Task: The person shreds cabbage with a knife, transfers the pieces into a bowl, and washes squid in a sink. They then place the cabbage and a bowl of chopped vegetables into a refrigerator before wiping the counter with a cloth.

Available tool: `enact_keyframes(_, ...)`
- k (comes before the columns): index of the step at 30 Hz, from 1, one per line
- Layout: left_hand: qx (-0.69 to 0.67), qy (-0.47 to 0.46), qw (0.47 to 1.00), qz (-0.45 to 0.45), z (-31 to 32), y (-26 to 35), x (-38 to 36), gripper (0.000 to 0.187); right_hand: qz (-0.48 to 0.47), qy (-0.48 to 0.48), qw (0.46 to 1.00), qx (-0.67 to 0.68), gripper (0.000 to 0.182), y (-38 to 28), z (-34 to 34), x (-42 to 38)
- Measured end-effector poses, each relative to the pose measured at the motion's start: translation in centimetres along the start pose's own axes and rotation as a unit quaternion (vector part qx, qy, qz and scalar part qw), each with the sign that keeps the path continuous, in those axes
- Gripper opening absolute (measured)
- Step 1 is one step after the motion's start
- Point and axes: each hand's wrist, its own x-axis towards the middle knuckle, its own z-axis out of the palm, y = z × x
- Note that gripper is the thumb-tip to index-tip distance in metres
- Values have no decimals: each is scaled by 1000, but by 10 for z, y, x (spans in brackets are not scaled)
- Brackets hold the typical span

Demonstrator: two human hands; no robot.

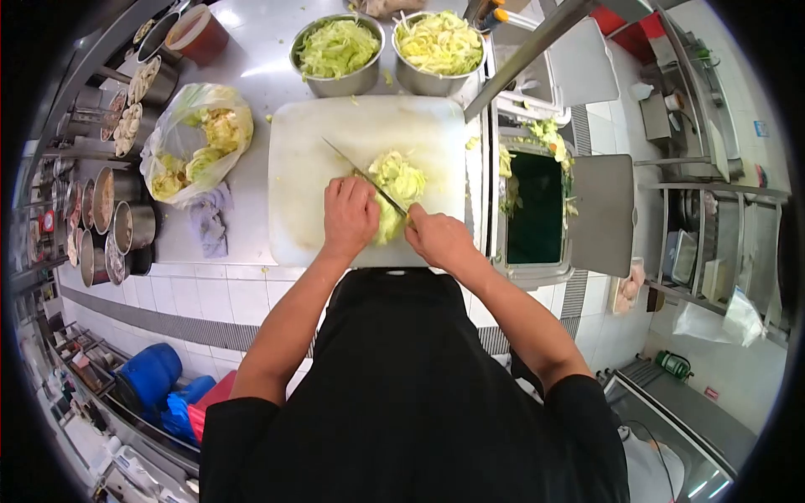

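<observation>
From the centre of your cutting board (293, 226), the bag (179, 124) sits near nine o'clock, seemingly for easy reach. Your left hand (351, 216) curls beside the knife (359, 173), perhaps steadying; I can't tell what it pinches. Pale shredded leaves (399, 178) lie toward three. Your right hand (440, 241) wraps the handle, tip aimed between ten and eleven, likely for control.
</observation>
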Motion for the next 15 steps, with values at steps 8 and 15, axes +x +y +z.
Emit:
enact_keyframes(8,0,11,1000,-23,1,0,5,15,25,-97,995,23,22,-26,-89,-75)
enact_keyframes(15,-14,27,999,-11,1,-4,7,15,11,-27,999,20,23,0,6,0)
